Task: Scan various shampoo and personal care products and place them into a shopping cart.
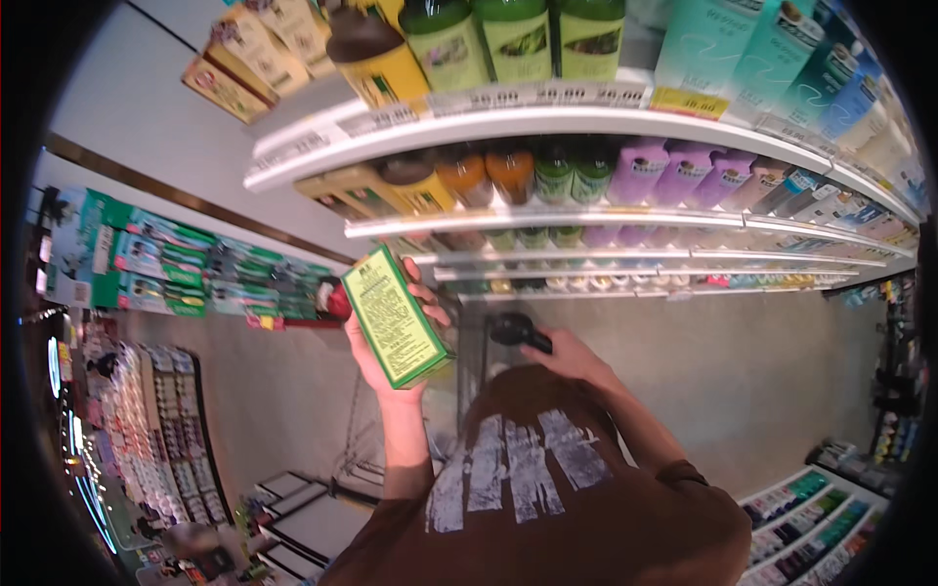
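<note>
A green box with a pale yellow printed panel (396, 322) lies tilted in my left hand (368, 357), with my fingers wrapped round its far side. My right hand (564, 354), lower and to the right, grips the handle of a black barcode scanner or similar handheld device (513, 328); its exact kind is hard to tell. Beyond both hands rise white store shelves (469, 126) bearing green pump bottles (513, 44), purple pouches or bottles (689, 172), orange bottles (511, 174) and teal packages (703, 44).
A wire shopping cart (355, 469) stands below my left arm. Hanging green packages (157, 256) line the left side. A stocked display (165, 425) is at lower left, and low shelves (799, 520) with small products are at lower right.
</note>
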`<action>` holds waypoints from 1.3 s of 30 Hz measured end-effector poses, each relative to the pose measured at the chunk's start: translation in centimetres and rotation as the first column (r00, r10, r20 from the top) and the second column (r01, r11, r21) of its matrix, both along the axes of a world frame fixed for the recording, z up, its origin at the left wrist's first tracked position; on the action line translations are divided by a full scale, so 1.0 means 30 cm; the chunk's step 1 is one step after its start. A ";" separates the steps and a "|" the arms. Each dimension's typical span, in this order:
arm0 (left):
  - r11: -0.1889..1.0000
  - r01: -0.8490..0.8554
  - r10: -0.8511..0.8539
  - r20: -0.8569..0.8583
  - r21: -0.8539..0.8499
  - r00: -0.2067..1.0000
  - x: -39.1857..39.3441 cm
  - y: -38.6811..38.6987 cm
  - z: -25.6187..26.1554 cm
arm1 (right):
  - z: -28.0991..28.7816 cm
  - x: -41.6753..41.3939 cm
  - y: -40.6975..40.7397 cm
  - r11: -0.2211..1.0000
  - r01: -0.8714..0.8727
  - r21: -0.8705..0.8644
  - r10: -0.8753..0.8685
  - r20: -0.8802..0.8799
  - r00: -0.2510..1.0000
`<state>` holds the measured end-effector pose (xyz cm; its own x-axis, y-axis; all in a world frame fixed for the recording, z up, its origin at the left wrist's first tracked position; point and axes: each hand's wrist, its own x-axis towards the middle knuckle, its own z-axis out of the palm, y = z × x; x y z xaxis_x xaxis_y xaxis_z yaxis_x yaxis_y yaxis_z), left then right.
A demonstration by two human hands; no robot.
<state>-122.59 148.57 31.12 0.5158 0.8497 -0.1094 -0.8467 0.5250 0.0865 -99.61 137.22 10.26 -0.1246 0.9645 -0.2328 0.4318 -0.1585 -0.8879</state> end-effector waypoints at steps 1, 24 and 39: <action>0.996 0.000 0.003 0.036 -0.085 0.999 -0.003 -0.027 -0.060 | 0.032 0.001 0.011 0.998 0.068 -0.004 -0.068 -0.074 0.995; 0.983 0.074 -0.089 -0.083 -0.167 0.993 -0.130 -0.154 -0.368 | 0.542 0.049 0.091 0.923 -0.378 0.078 0.376 -0.393 0.839; 0.958 0.159 -0.129 0.138 -0.239 0.982 -0.140 -0.141 -0.454 | 0.467 -0.001 0.079 0.920 -0.391 0.042 0.389 -0.232 0.891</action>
